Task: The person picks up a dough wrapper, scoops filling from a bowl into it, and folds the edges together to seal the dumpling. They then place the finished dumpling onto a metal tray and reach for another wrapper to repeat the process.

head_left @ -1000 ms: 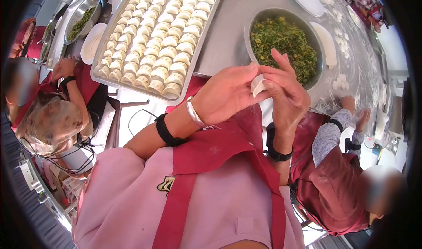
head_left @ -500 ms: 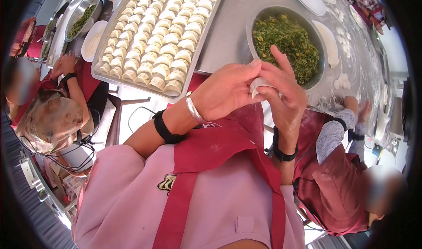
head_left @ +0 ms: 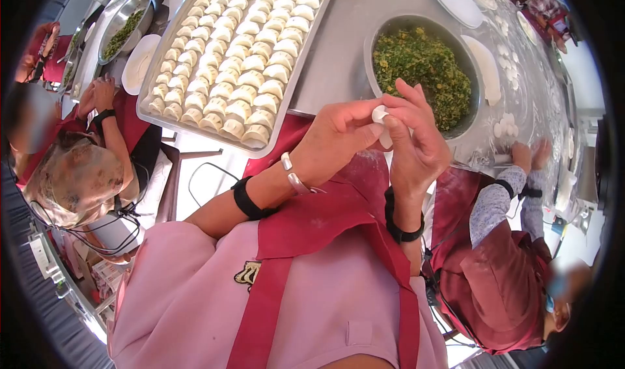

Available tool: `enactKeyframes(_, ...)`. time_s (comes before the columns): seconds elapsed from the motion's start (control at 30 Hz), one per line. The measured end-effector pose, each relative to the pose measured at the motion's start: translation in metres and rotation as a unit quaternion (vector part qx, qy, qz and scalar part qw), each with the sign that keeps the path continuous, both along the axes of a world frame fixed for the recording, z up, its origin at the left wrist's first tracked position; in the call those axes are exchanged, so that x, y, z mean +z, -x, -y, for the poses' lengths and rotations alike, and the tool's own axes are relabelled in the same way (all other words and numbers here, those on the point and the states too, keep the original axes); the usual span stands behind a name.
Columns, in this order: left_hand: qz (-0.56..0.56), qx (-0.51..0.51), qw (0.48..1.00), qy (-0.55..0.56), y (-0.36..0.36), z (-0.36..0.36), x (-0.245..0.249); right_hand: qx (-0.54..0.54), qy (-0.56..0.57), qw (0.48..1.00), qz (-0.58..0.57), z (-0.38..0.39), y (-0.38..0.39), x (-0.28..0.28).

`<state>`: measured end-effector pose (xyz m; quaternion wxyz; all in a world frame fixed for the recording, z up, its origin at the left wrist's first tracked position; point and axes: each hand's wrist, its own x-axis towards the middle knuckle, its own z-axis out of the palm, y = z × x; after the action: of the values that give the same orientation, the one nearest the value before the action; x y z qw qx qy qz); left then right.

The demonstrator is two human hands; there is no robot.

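Note:
A small white dumpling is held between my two hands, in front of the filling bowl, with its dough edge pinched. My left hand, with a silver bangle on its wrist, is closed, its thumb and fingertips on the dough. My right hand is closed round the other side, thumb pressed on the dough and the other fingers curled behind. Just beyond them is a steel bowl of chopped green and yellow filling. Most of the dumpling's underside is hidden by my fingers.
To the left, a metal tray carries rows of folded dumplings. Flat dough rounds lie on the floured steel table. A white dish stands beyond the bowl. Co-workers in red aprons are on both sides.
My left hand has turned and its thumb and fingers have closed onto the dumpling's edge. The dough has moved slightly up, and the right-hand co-worker's hands have shifted on the table.

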<state>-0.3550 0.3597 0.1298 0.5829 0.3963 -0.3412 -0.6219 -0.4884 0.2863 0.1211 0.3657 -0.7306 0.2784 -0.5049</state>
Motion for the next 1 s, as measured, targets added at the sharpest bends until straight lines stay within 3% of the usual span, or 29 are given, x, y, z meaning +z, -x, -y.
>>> enactKeyframes(0.13, 0.019, -0.002, 1.000, 0.024, -0.001, 0.000, -0.001, -0.001, -0.063, 0.998, 0.015, -0.007, 0.001, 0.011)
enactKeyframes(0.43, 0.095, -0.026, 0.995, 0.022, -0.008, -0.001, -0.005, 0.030, 0.082, 0.995, -0.047, 0.000, 0.001, 0.005)
enactKeyframes(0.53, 0.074, -0.028, 0.997, 0.022, -0.007, -0.001, -0.001, 0.007, 0.073, 0.996, -0.041, -0.004, 0.000, 0.008)
enactKeyframes(0.83, 0.162, -0.033, 0.986, -0.002, -0.008, -0.005, -0.003, 0.045, 0.108, 0.991, -0.071, -0.003, 0.002, 0.012)
enactKeyframes(0.93, 0.096, -0.036, 0.995, 0.016, -0.007, -0.004, 0.003, 0.050, 0.060, 0.996, -0.035, -0.003, 0.004, 0.009)
enactKeyframes(1.0, 0.117, -0.039, 0.992, 0.017, -0.007, -0.004, 0.006, 0.055, 0.010, 0.998, -0.013, -0.006, 0.003, 0.011)
